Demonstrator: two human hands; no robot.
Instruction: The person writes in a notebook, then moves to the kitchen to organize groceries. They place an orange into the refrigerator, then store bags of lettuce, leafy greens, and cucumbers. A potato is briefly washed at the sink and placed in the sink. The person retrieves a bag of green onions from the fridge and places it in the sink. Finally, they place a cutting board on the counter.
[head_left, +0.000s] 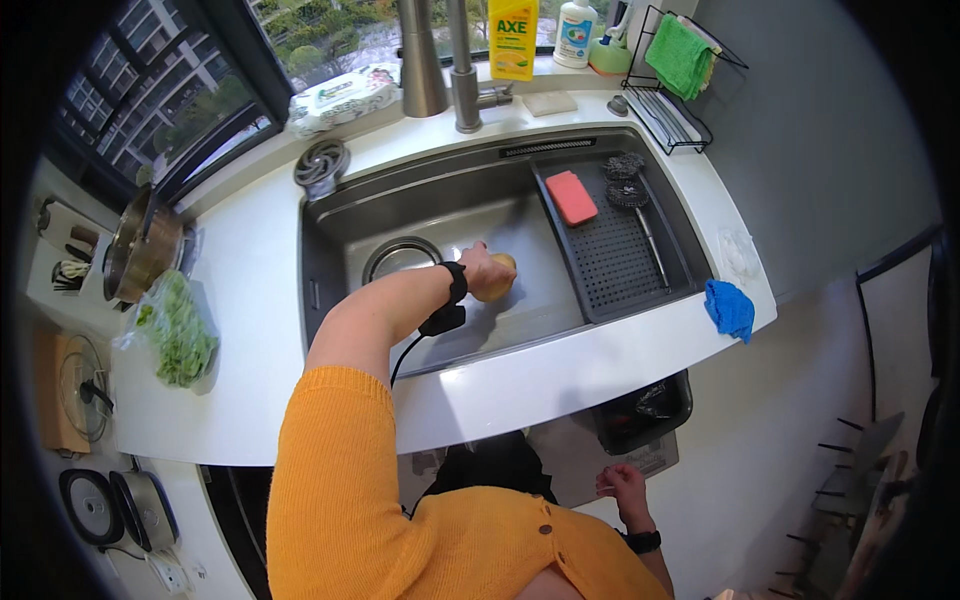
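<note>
My left hand is down in the dark sink, its fingers around a rounded, yellowish-brown thing, possibly a potato. The round drain lies just left of that hand. A perforated drain tray fills the sink's right side and carries a pink sponge and steel-wool scrubbers, one with a metal handle. Low at the right, outside the sink, my right hand hangs beside my body with its fingers curled; whether it holds something small is unclear.
Behind the sink stand a faucet, a yellow detergent bottle and a wire rack. Bagged leafy greens and a metal pot are at left. A blue cloth hangs over the right counter edge, near a black bin below.
</note>
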